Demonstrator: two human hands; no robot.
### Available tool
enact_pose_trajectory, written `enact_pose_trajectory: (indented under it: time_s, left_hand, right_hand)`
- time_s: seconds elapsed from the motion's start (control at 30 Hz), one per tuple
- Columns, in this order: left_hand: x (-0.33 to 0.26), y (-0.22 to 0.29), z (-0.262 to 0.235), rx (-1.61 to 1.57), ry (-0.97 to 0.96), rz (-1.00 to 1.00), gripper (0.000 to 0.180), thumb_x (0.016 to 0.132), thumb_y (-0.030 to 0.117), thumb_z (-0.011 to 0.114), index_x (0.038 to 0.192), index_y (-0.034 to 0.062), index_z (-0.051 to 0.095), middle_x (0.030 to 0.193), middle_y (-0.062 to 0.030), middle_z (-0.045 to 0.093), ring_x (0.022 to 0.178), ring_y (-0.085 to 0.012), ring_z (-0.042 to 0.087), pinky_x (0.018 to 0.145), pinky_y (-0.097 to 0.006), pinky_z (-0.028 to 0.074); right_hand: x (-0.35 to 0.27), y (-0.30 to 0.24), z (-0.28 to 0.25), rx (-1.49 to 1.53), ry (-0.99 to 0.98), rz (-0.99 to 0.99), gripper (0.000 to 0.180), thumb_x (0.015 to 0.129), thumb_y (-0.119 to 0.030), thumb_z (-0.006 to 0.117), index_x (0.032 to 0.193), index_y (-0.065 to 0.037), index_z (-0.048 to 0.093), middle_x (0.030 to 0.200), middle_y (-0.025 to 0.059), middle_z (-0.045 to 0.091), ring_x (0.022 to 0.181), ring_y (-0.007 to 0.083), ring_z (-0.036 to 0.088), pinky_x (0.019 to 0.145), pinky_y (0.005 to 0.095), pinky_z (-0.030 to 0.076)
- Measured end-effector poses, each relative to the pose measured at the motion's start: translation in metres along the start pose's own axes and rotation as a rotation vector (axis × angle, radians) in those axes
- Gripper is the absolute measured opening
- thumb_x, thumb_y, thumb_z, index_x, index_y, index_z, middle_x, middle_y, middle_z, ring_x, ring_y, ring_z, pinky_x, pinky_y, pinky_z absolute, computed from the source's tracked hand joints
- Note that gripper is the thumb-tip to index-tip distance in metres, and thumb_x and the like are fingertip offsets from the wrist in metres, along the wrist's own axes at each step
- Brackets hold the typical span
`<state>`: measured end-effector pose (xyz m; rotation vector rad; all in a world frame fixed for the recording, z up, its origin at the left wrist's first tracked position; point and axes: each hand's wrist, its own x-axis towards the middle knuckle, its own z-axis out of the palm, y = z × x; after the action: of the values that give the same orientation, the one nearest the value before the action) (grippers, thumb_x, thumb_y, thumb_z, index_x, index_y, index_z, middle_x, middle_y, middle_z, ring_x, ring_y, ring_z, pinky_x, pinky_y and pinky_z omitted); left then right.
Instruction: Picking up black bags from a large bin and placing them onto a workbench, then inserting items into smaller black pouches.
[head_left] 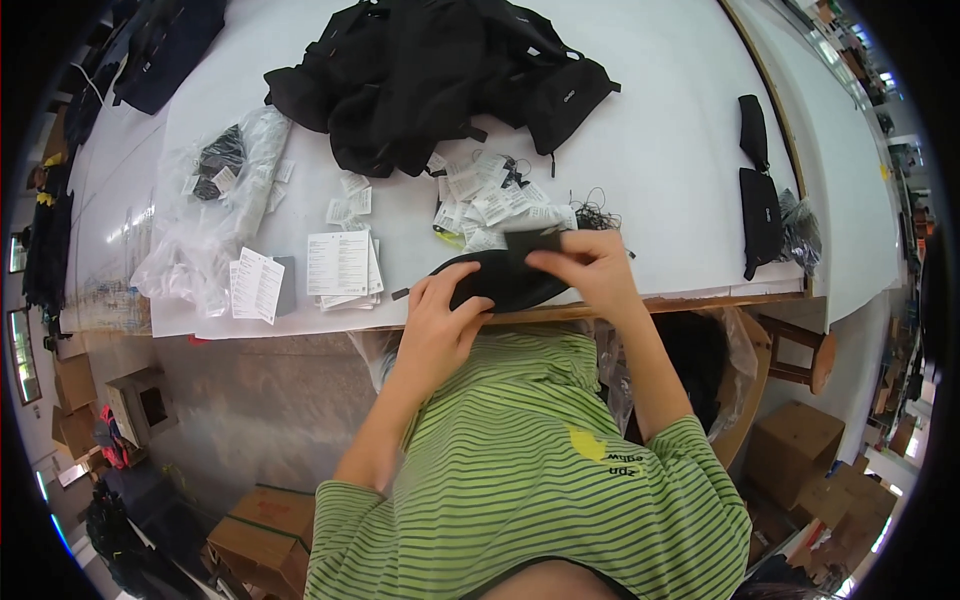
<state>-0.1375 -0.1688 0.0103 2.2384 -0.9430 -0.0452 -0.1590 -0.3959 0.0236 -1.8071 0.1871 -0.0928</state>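
A flat black fabric pouch [500, 282] lies at the near edge of the white table [660, 150]. My left hand [440, 318] grips its near left side, fingers curled over the edge. My right hand [585, 262] pinches the pouch's upper right part, next to a small dark tag [530, 240]. Just beyond the pouch sits a heap of white paper tags with strings [490, 200].
A pile of black bags [430, 80] fills the far middle of the table. Clear plastic bags [215, 215] and printed leaflets [338, 265] lie to the left. Two black pouches [760, 200] rest at the right. Cardboard boxes [265, 530] and a wooden stool [800, 355] stand on the floor.
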Motion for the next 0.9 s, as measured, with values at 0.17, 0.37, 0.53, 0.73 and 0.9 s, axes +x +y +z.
enact_pose_trajectory:
  time_s: [0.17,0.37,0.53,0.73,0.9]
  left_hand:
    - [0.005,0.004,0.01,-0.375,0.233,-0.016,0.043,0.076,0.011,0.071,0.114,0.0049,0.052,0.129,-0.0134,0.05,0.118,-0.0342,0.047,0.099,-0.043,0.035]
    - [0.01,-0.01,0.016,-0.077,-0.04,0.113,0.036,0.076,0.013,0.072,0.108,0.0063,0.057,0.102,-0.0063,0.063,0.091,-0.025,0.06,0.077,-0.033,0.045]
    - [0.02,-0.014,0.006,-0.027,-0.228,0.096,0.026,0.078,0.016,0.07,0.101,0.0079,0.062,0.095,-0.005,0.064,0.082,-0.0241,0.06,0.072,-0.033,0.045]
    - [0.085,-0.014,-0.008,-0.374,-0.213,-0.206,0.022,0.079,0.019,0.07,0.096,0.0075,0.062,0.089,-0.0052,0.063,0.073,-0.0171,0.057,0.066,-0.031,0.047]
    - [0.118,-0.061,0.028,-0.026,-0.102,-0.171,0.029,0.073,0.024,0.074,0.09,0.004,0.061,0.091,-0.0102,0.06,0.085,-0.0257,0.058,0.074,-0.035,0.048]
  right_hand:
    - [-0.001,0.008,0.017,-0.723,-0.202,-0.32,0.024,0.081,-0.032,0.07,0.084,-0.009,0.072,0.061,0.0083,0.061,0.058,0.0218,0.061,0.053,0.0312,0.046]
    - [-0.002,0.009,0.013,-0.768,-0.282,-0.36,0.032,0.079,-0.041,0.068,0.093,-0.012,0.068,0.077,0.0054,0.063,0.061,0.0244,0.061,0.054,0.0344,0.047]
    - [-0.01,0.01,-0.002,-0.775,-0.385,-0.399,0.027,0.074,-0.032,0.074,0.084,-0.011,0.06,0.079,0.0043,0.058,0.06,0.0248,0.059,0.054,0.0359,0.046]
    - [-0.011,0.019,-0.003,-0.763,-0.312,-0.425,0.023,0.071,-0.023,0.075,0.078,-0.01,0.057,0.076,0.0037,0.056,0.064,0.0249,0.059,0.057,0.0357,0.046]
    - [-0.009,0.02,0.0,-0.738,-0.286,-0.453,0.022,0.071,-0.023,0.075,0.077,-0.011,0.058,0.074,0.003,0.056,0.064,0.0238,0.058,0.059,0.035,0.045]
